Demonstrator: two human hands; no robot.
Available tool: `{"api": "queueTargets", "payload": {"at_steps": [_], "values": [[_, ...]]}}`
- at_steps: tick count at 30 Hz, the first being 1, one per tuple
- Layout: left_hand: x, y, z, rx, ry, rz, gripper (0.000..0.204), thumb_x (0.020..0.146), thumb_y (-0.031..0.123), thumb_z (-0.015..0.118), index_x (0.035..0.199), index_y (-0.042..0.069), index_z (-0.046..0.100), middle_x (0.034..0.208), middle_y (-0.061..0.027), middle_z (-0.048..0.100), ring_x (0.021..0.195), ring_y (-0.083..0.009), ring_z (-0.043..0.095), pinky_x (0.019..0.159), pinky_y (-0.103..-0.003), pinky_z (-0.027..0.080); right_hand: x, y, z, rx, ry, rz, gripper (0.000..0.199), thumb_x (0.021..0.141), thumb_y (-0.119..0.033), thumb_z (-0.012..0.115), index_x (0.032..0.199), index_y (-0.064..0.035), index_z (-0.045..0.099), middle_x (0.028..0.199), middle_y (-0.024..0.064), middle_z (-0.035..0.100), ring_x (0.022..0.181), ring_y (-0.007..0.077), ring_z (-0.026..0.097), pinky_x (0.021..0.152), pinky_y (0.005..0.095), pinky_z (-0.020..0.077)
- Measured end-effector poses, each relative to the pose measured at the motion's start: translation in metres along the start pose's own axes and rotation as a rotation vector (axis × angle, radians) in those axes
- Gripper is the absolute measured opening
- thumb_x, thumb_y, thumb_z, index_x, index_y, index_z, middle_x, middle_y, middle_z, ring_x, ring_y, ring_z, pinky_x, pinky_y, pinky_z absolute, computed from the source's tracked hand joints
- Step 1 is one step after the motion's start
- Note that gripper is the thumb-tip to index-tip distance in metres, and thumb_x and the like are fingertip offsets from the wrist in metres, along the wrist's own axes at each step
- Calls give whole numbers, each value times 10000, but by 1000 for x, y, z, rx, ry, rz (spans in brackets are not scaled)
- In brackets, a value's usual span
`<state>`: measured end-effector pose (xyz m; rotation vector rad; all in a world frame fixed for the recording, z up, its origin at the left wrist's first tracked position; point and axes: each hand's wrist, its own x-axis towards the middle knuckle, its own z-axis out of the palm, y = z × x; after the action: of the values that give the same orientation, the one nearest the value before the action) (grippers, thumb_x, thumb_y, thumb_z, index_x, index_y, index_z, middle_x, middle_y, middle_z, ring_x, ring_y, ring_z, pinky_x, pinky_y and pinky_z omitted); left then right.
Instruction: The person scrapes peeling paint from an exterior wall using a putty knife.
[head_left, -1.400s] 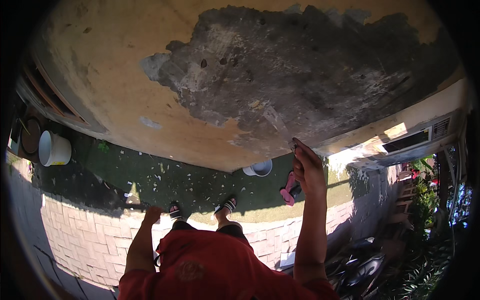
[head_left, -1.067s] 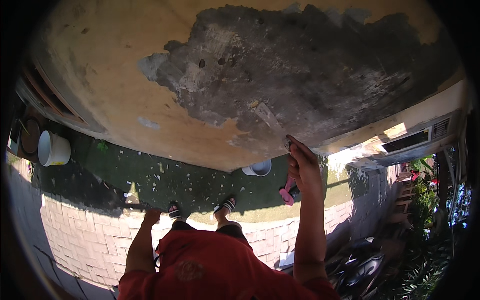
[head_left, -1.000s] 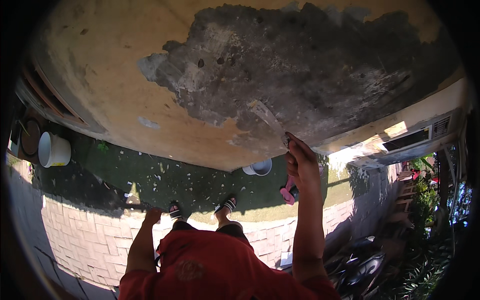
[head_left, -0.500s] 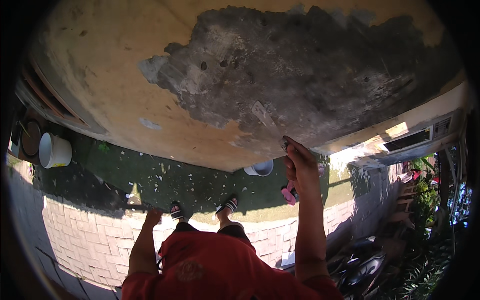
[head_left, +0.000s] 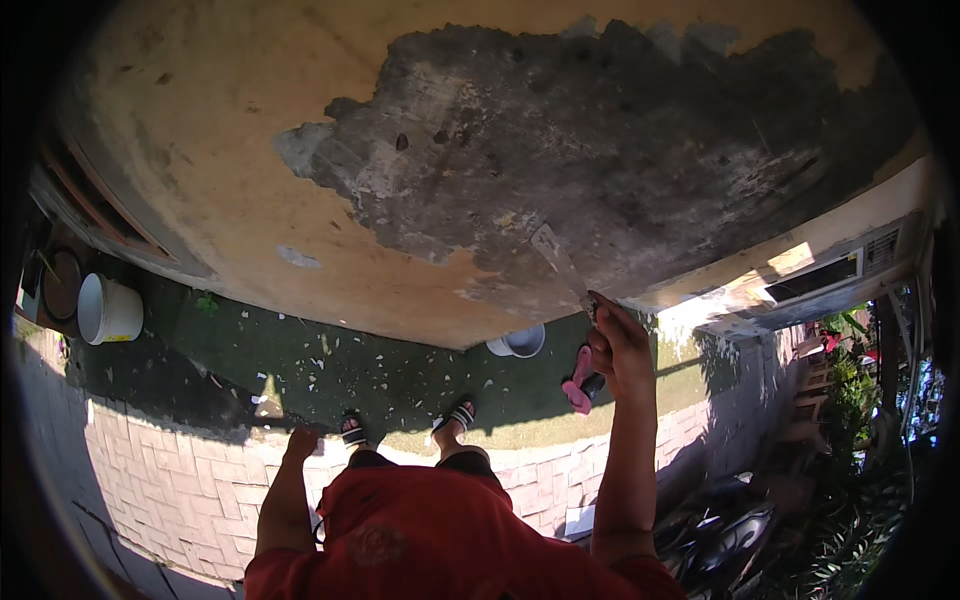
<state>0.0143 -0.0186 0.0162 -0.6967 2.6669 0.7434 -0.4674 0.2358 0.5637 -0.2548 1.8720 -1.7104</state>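
My right hand (head_left: pixel 624 350) is closed around the handle of a scraper (head_left: pixel 562 262), a long, flat metal blade that widens toward its tip. The tip reaches up to the dark grey bare patch (head_left: pixel 600 130) on the yellow wall (head_left: pixel 240 180); whether it touches cannot be made out. Around the patch, the paint ends in a ragged edge. At my left side hangs my left hand (head_left: pixel 303 441), away from the wall, its fingers too dark and small to read.
Pale flakes lie over the green ground strip (head_left: pixel 250 345) at the wall's foot. A white bucket (head_left: pixel 110 308) stands far left, another pale bucket (head_left: pixel 524 341) against the wall. Pink sandals (head_left: pixel 579 385) lie at right. Behind them is a parked motorbike (head_left: pixel 735 535).
The scraper and my right hand have shifted right and slightly down along the patch. More of the pink sandals shows now. My left hand hangs a little lower.
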Motion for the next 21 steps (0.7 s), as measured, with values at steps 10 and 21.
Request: {"api": "queueTargets", "payload": {"at_steps": [10,21], "values": [[21,0,9,-415,152,-55,270,920,237,538,846,1,647,700,-158,645,648,-289,659,617,-450,518,12,8,54,-77,-50,-17,375,966,-200,643,1307,-51,602,676,-36,473,489,12,325,405,196,196],[-45,-8,-5,-694,-112,-587,354,972,320,503,881,6,642,738,-168,676,649,-266,681,655,-418,552,36,13,116,-227,-184,-157,326,969,-187,634,1262,-44,635,630,-26,485,461,20,319,405,213,213]]}}
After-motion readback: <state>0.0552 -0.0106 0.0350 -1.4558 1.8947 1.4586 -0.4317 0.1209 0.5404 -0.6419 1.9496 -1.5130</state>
